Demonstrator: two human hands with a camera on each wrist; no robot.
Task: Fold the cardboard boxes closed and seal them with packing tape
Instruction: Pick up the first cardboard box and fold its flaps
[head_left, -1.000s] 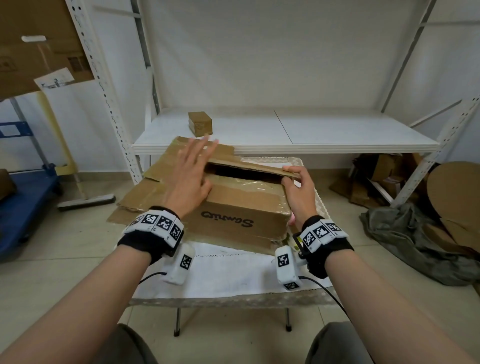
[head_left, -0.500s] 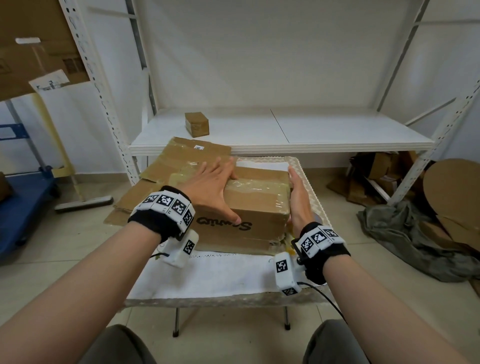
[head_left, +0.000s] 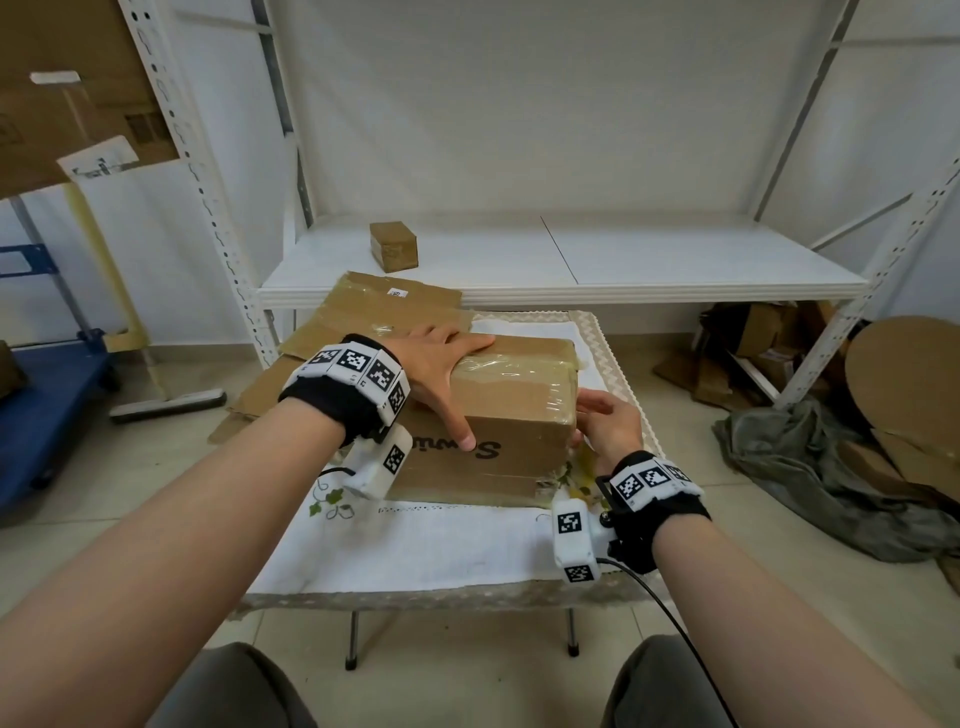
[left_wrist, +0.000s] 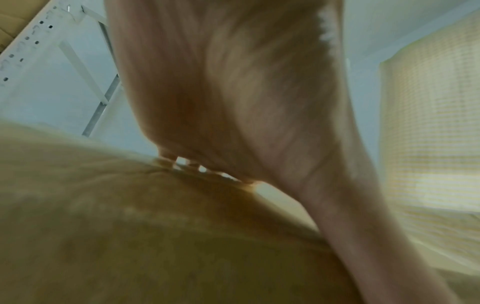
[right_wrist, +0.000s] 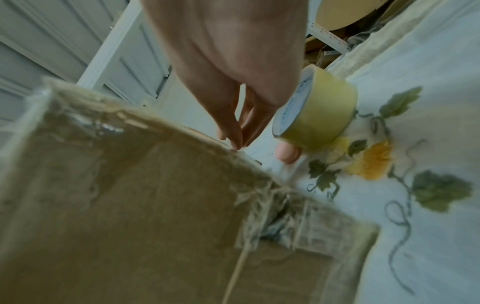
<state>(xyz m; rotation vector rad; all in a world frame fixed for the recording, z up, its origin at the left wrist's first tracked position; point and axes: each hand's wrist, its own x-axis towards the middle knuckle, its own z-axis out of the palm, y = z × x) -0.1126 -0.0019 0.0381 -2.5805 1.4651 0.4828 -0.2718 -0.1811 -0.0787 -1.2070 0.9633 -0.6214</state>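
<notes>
A brown cardboard box (head_left: 519, 405) with old clear tape on it sits on the small table, its top flaps folded down. My left hand (head_left: 436, 364) lies flat on the top's left part, fingers straight and thumb down the front face; the left wrist view shows the palm (left_wrist: 233, 82) over the box (left_wrist: 130, 226). My right hand (head_left: 608, 423) is at the box's near right corner. In the right wrist view its straight fingers (right_wrist: 233, 131) point down along the box edge (right_wrist: 130, 205), and a roll of yellowish packing tape (right_wrist: 319, 109) stands beside them, close to the thumb.
The table's white embroidered cloth (head_left: 441, 545) is bare in front of the box. Flattened cardboard (head_left: 363, 317) lies behind at the left. A small brown box (head_left: 393, 245) stands on the white shelf (head_left: 571, 260). A blue cart (head_left: 41, 405) is left, cardboard scraps and grey cloth (head_left: 805, 457) right.
The box's top flap was up a second ago and is down now. My left hand came down flat onto the top. My right hand slid from the flap edge to the right side.
</notes>
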